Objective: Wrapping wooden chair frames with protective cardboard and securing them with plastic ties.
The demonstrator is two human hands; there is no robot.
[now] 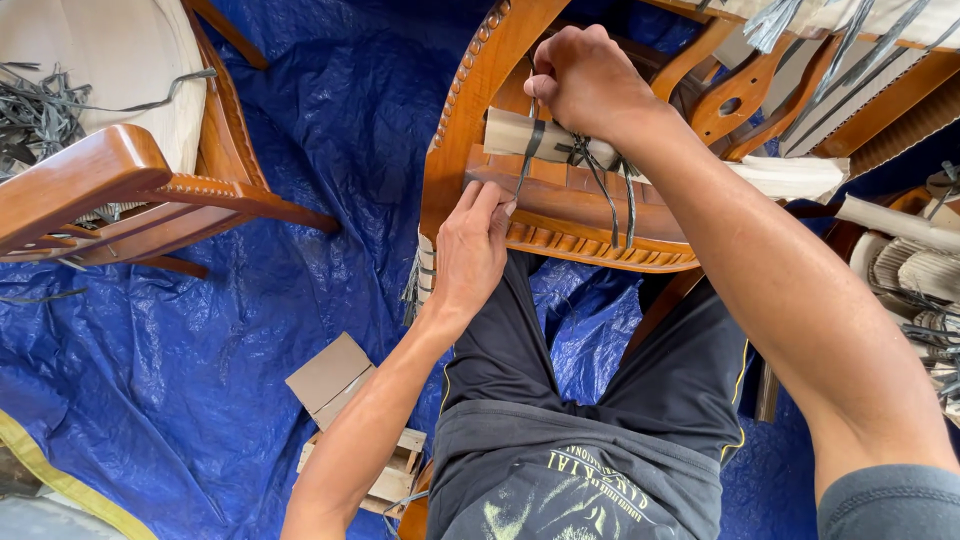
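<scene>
The right hand (588, 80) is closed in a fist, pinching a dark strap (528, 150) that loops around a roll of cardboard (520, 132) lying against a carved chair frame (470, 120). The strap runs down from the fist, over the roll, and hangs toward the left hand (470, 245). That left hand rests with fingers held together and fairly straight, its fingertips pressing on the frame's lower rail just below the roll, touching the strap's loose end. More straps, about three, are knotted around the roll just right of the fist.

The frame lies across the person's lap, on black shorts (600, 380). A second wooden chair (120, 195) stands at the left, with a heap of loose grey straps (40, 115) on its pale seat. Two flat cardboard pieces (330, 375) lie on the blue tarp (200, 380) beside the left forearm, next to a small wooden block (395, 475). At the right are more wrapped furniture parts (900, 260).
</scene>
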